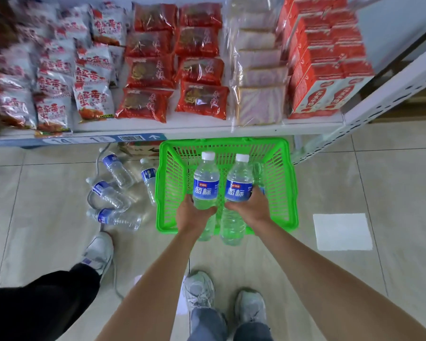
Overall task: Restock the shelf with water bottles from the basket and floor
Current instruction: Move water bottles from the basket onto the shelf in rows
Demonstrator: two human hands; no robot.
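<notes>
Evidently mid-restock, the left hand and right hand each gripped a water bottle above the basket, needing a lift toward the shelf at twelve o'clock.

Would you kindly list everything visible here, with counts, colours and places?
Held water bottles: two, clear with blue labels, white caps, above the basket.
Floor bottles: four, same kind, lying left of the basket.
Basket: one, green, on the floor below the shelf; at least one more bottle inside.
Shelf: white, holding white-red snack bags, red packets, sliced bread packs, red cartons.
White square: one, on the tiles at right.
Second person's black-trousered leg: lower left.
Left hand: grips the left bottle.
Right hand: grips the right bottle.
</notes>
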